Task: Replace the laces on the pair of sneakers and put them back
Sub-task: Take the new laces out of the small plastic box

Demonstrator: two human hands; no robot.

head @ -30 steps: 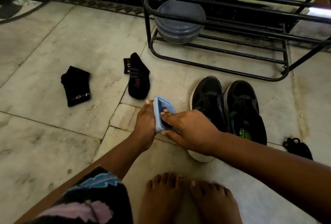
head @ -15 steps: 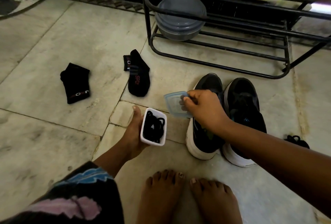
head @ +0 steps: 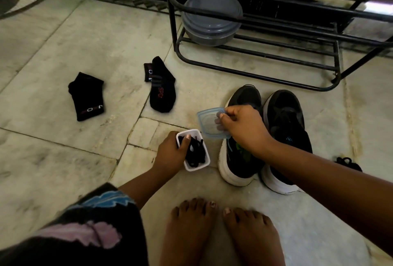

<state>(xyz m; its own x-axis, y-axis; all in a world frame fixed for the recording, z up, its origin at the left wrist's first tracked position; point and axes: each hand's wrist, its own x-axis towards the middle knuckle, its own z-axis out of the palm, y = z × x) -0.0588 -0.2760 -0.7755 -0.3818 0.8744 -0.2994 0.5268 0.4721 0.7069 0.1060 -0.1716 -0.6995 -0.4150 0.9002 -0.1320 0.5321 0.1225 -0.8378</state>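
Two hands at work over the marble floor (head: 63, 31)! The left hand (head: 170, 155) grips a small white container (head: 194, 166), fingers curled round its near side and the thumb hooked over the rim; inside sits a tangle of black laces (head: 194, 151). The right hand (head: 242, 126) pinches the translucent blue lid (head: 207, 124) between thumb and curled fingers, holding it up just beyond the container and clear of it, over the toe end of the left sneaker (head: 238, 159).

The pair stands on the floor side by side, touching, toes toward the rack: that left sneaker partly under the right hand and forearm, and the right sneaker (head: 286, 129) just beside it, both black with white soles. Whether laces are threaded through them, I cannot tell in this dim light.

A small black bundle (head: 348, 163) lies on the floor to the right of the sneakers, half hidden behind the forearm. Two black socks rest well to the left: one folded sock (head: 87, 96), one longer sock (head: 162, 91) with red lettering. A black metal shoe rack (head: 255, 74) stands beyond, with a grey lidded tub (head: 210, 20) on its lowest rails. Bare feet (head: 221, 231) at the bottom edge, near the container
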